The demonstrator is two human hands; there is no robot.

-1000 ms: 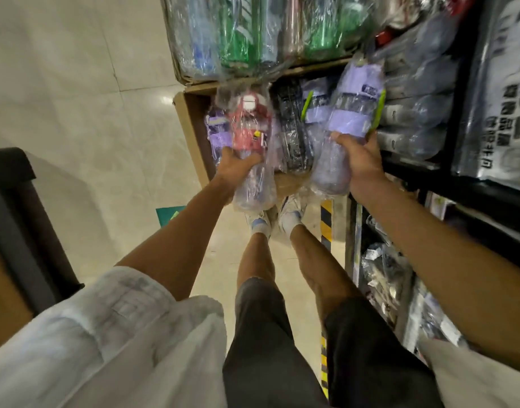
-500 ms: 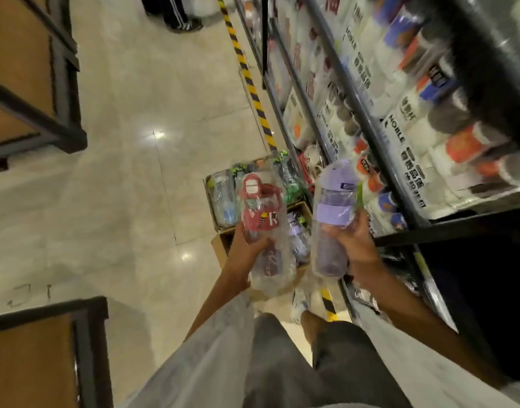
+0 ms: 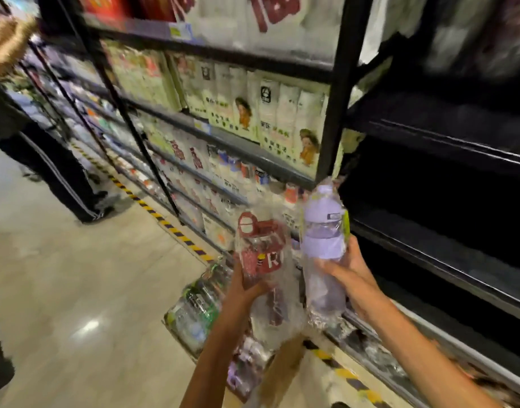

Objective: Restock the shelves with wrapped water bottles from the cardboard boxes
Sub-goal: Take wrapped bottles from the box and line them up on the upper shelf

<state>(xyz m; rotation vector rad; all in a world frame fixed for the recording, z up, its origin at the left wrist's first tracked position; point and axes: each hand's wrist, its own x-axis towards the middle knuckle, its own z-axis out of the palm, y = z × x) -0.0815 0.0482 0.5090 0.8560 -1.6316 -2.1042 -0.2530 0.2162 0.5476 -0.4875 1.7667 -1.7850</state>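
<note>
Two wrapped bottles are held up side by side in front of the dark shelving. The left hand (image 3: 247,285) keeps a closed grip around the middle of the red-lidded bottle (image 3: 263,254), which stands roughly upright in loose clear plastic wrap that trails down below the fingers. The right hand (image 3: 348,267) has its grip closed on the purple bottle (image 3: 325,245), also upright and wrapped, with a thin green strip along its right side. The two bottles sit just beside each other, their wraps close to touching.

To the right of the purple bottle runs a black shelf (image 3: 447,251), its front edge near the right hand; the bay behind it is dark and its contents cannot be made out. Above and to the left, another shelf (image 3: 252,154) carries rows of white packs with printed figures, and lower rows hold more packaged goods, blurred.

Below the hands, a cardboard box (image 3: 282,369) stands on the floor (image 3: 76,275) against the foot of the shelving, packed with more wrapped bottles (image 3: 198,310) in green and purple. A yellow-and-black striped line (image 3: 164,222) runs along the floor beside the shelf base. At the far left edge another person's dark trouser legs (image 3: 61,178) stand in the aisle.
</note>
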